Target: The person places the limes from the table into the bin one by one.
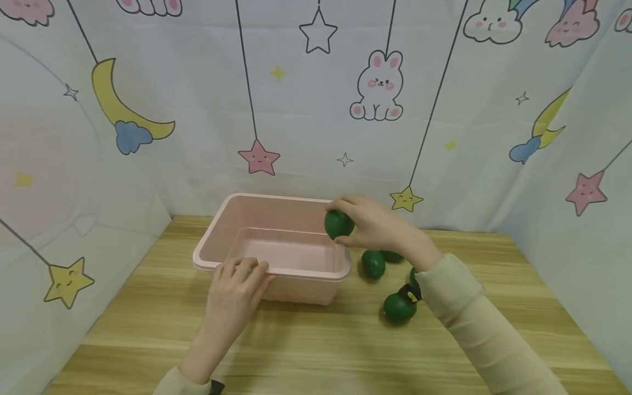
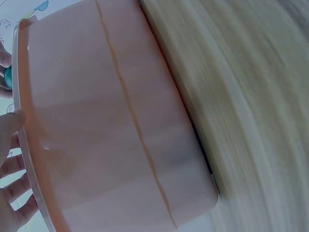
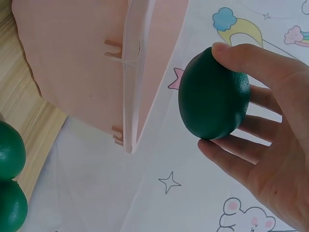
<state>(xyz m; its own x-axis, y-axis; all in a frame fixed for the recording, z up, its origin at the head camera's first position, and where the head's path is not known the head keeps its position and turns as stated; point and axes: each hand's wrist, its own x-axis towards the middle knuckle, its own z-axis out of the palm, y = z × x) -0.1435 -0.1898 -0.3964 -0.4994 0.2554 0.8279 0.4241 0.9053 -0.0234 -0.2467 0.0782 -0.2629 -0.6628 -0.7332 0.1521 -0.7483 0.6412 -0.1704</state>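
In the head view my right hand (image 1: 367, 222) holds a smooth, dark green, egg-shaped fruit (image 1: 339, 224) just above the right end of a pink plastic tub (image 1: 296, 289). The right wrist view shows the thumb and fingertips pinching this fruit (image 3: 212, 99), apart from the tub wall (image 3: 72, 58). My left hand (image 1: 237, 291) grips the tub's front rim, fingers over the edge. From the left wrist, the thumb (image 2: 17, 120) lies on the rim's outer side, with the other fingers behind it. Inside, the visible tub floor is bare.
More green fruits (image 1: 373, 264) lie on the wooden table (image 1: 345, 351) right of the tub, one (image 1: 400, 308) nearer the front and others partly hidden by my right arm. A patterned white cloth (image 1: 306, 109) hangs behind and along both sides.
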